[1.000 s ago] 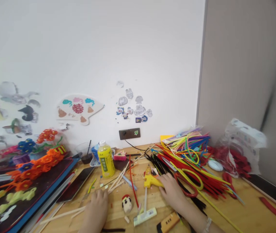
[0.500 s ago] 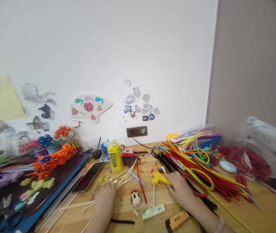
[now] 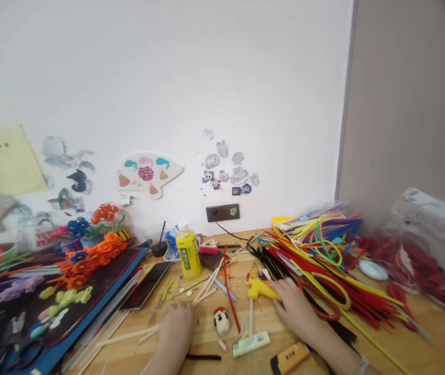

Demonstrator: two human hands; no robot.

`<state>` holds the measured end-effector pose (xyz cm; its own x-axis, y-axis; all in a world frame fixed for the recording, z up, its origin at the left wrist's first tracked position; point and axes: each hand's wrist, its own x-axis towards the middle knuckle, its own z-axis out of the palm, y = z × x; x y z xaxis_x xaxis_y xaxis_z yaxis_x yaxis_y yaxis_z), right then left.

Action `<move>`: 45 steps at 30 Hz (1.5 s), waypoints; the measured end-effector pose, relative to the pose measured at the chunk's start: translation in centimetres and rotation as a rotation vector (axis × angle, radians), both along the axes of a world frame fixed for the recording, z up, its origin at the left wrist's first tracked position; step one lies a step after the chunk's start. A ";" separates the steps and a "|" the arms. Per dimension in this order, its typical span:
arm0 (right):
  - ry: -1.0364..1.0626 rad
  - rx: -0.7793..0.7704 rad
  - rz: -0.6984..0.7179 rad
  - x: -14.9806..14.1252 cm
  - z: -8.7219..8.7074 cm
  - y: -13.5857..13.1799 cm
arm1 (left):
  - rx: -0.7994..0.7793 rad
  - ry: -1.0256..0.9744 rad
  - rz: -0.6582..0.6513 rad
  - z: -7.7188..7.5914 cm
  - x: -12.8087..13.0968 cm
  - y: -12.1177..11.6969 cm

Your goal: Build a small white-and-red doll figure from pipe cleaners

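Right at the near edge of the wooden table (image 3: 242, 367), an orange-and-black box (image 3: 291, 358) lies at a slant; left of it, a short black strip (image 3: 204, 357) and a pale green packet (image 3: 251, 344); and here's the left hand (image 3: 176, 325), low on the wood beside the thin wooden sticks (image 3: 210, 281), its fingertips hidden, so whether it pinches anything I cannot tell; between the hands, a little red-topped figure (image 3: 221, 323) lies alone; just beyond, the right hand (image 3: 289, 304) has the handle of the yellow glue gun (image 3: 260, 289) between thumb and fingers; the gun lies on its side in mid-table, nozzle towards the wall, a pale glue stick running back from it to the packet!

The step in hand looks like taking hold of the gun; the next move, I'd judge, calls for a fuller wrap of the handle and a lift that keeps the nozzle off the fingers and the nearby pipe cleaners (image 3: 357, 294); further out, the yellow bottle (image 3: 188, 255) stands upright; behind it all, a dark power strip (image 3: 222, 212) sits on the wall, a black cord trailing down.
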<state>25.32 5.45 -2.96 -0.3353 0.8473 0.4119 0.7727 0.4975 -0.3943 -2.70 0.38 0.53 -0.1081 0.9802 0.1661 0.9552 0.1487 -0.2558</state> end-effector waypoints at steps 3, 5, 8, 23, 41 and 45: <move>-0.002 0.003 0.003 0.0 -0.2 0.2 | 0.051 -0.001 0.000 -0.2 -0.1 0.0; -0.004 0.004 0.006 0.1 -0.3 0.3 | 0.087 -0.001 -0.012 -0.4 -0.4 0.1; -0.002 0.008 0.013 0.1 -0.3 0.2 | 0.089 -0.015 -0.059 -1.0 -1.0 0.7; -0.004 -0.024 -0.028 -0.2 0.3 -0.1 | 0.006 -0.049 -0.065 -1.2 -1.9 1.8; -0.024 -0.025 -0.045 -0.3 0.8 -0.3 | 0.036 -0.029 -0.103 -2.7 -3.0 2.8; -0.032 -0.026 -0.044 -0.3 0.8 -0.2 | 0.062 -0.024 -0.100 -2.7 -3.0 2.8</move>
